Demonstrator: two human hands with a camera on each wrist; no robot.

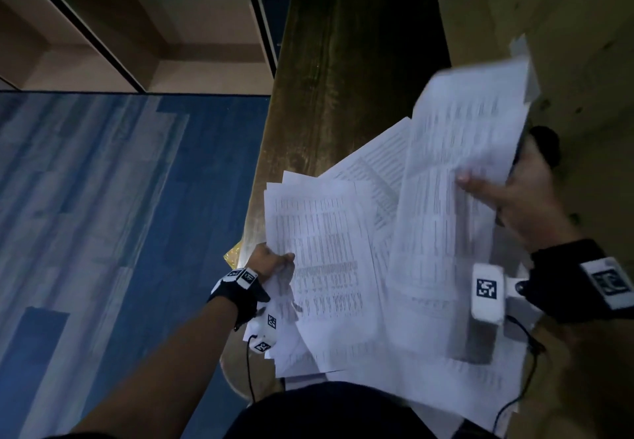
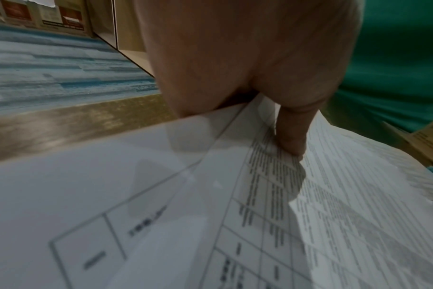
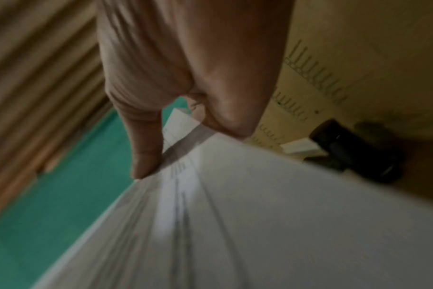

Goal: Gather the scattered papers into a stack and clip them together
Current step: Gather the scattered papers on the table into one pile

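We have the papers [image 1: 343, 267] only partly gathered: they fan unevenly over the near end of the counter [image 1: 343, 78]. Our left hand [image 1: 271, 262] pinches one bundle by its edge; our right hand [image 1: 514, 195] grips a lifted, blurred sheaf. Squaring and clipping remain. A dark object [image 1: 545, 145] behind could be the clip; we cannot tell.

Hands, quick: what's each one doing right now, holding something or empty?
Left hand: closed, pinching the left bundle of papers at its edge.
Right hand: closed, gripping a separate sheaf of printed sheets, lifted and blurred.
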